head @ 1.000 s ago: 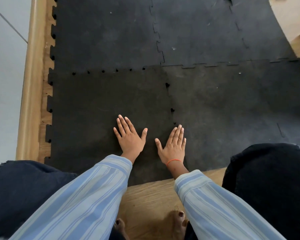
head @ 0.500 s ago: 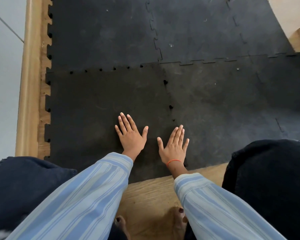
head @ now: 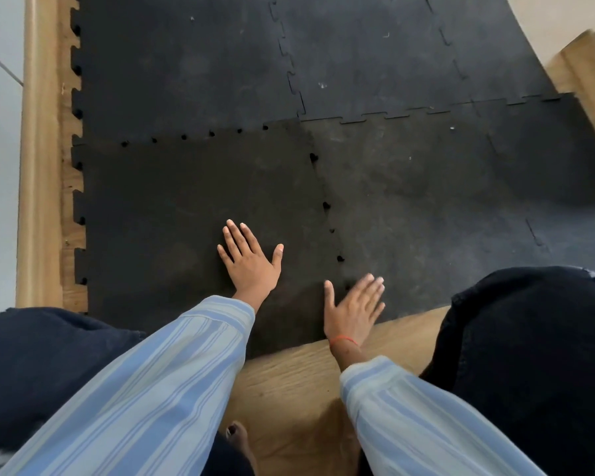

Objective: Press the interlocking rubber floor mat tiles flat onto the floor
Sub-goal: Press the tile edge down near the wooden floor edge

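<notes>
From the head camera I look down on black rubber mat tiles laid on a wooden floor, between the person's knees. The left hand lies flat, fingers spread, palm down on the near-left tile, grasping nothing. The right hand is also spread and empty, blurred, at the near edge over the seam between two tiles; whether it touches I cannot tell. Most tiles look flat and joined. Small gaps show along the seams, so I judge pressing there remains.
</notes>
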Available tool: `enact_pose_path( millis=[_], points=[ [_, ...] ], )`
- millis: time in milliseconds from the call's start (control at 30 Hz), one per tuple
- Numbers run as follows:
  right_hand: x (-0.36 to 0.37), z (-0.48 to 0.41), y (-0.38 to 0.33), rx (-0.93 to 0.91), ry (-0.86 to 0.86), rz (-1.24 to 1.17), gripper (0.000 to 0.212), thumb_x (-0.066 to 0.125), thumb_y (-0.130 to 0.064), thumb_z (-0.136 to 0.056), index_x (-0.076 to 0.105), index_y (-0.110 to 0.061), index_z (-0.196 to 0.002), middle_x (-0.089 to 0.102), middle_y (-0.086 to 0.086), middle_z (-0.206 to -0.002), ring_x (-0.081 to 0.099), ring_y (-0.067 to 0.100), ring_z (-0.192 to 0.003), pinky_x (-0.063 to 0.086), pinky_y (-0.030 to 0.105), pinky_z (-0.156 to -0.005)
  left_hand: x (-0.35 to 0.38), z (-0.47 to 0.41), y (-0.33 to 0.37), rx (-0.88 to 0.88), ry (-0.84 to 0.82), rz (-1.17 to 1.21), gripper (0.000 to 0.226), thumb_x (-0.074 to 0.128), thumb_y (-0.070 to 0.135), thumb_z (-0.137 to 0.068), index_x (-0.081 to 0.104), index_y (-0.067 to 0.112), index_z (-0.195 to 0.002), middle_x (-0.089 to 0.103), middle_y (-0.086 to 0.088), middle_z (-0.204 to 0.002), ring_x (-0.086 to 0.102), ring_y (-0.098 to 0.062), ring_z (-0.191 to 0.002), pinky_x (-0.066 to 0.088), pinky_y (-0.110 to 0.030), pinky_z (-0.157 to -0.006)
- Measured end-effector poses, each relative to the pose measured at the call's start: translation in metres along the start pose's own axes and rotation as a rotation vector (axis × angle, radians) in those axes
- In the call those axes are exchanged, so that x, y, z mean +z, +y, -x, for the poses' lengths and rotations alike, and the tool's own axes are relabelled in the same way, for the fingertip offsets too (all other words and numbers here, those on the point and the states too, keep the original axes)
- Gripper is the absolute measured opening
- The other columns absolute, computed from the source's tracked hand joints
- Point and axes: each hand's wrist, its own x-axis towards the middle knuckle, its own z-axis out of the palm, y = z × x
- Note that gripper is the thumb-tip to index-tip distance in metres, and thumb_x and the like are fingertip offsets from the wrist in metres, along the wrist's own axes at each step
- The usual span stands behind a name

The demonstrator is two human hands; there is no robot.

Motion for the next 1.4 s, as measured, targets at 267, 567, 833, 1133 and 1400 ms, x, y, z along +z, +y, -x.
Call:
enact_pose_path(
  millis=[267,567,833,1133,1400],
  points=[
    [0.002,0.026,0.009,0.052,0.131,-0.210,0.068,0.058,-0.049,-0.088,0.042,-0.005,-0.137,0.043,0.016,-0.133,0.038,0.029,-0.121,0.033,0.039,-0.108,-0.003,0.003,0.002,0.006,-0.013,0.007,0.089,0.018,0.064,-0.093,-0.004,-0.001,-0.150,-0.009,-0.024,-0.158,-0.007,-0.036,-0.147,0.004,-0.052,-0.118],
    [-0.002,0.031,0.004,0.108,0.136,-0.176,0.068,0.059,-0.052,-0.086,0.045,-0.007,-0.134,0.046,0.015,-0.124,0.042,0.027,-0.112,0.037,0.036,-0.102,-0.004,0.007,-0.004,0.050,-0.012,-0.026,0.089,0.017,0.066,-0.093,-0.004,0.001,-0.151,-0.010,-0.022,-0.159,-0.008,-0.035,-0.147,0.005,-0.052,-0.118],
    [0.004,0.033,0.006,0.059,0.126,-0.110,0.072,0.048,-0.054,-0.091,0.033,-0.007,-0.143,0.040,0.015,-0.138,0.037,0.029,-0.124,0.031,0.038,-0.111,-0.006,0.008,-0.004,0.050,-0.024,-0.022,0.089,0.017,0.064,-0.094,-0.005,0.000,-0.151,-0.011,-0.023,-0.158,-0.009,-0.035,-0.147,0.005,-0.052,-0.118],
    [0.027,0.063,-0.004,-0.641,-0.134,0.273,0.125,0.049,-0.088,-0.059,0.019,-0.008,-0.150,0.012,0.019,-0.159,0.000,0.033,-0.146,0.002,0.053,-0.115,-0.004,0.007,-0.003,0.041,-0.005,-0.013,0.089,0.018,0.064,-0.093,-0.004,0.000,-0.151,-0.009,-0.024,-0.158,-0.007,-0.035,-0.147,0.005,-0.053,-0.117],
    [0.015,0.047,0.012,-0.807,-0.082,0.365,0.108,0.078,-0.069,-0.051,0.049,-0.010,-0.137,0.047,0.016,-0.145,0.044,0.033,-0.134,0.030,0.053,-0.106,-0.005,0.007,-0.002,0.032,-0.023,-0.023,0.089,0.017,0.066,-0.093,-0.005,0.002,-0.151,-0.010,-0.022,-0.159,-0.008,-0.035,-0.147,0.004,-0.051,-0.117]
  ],
)
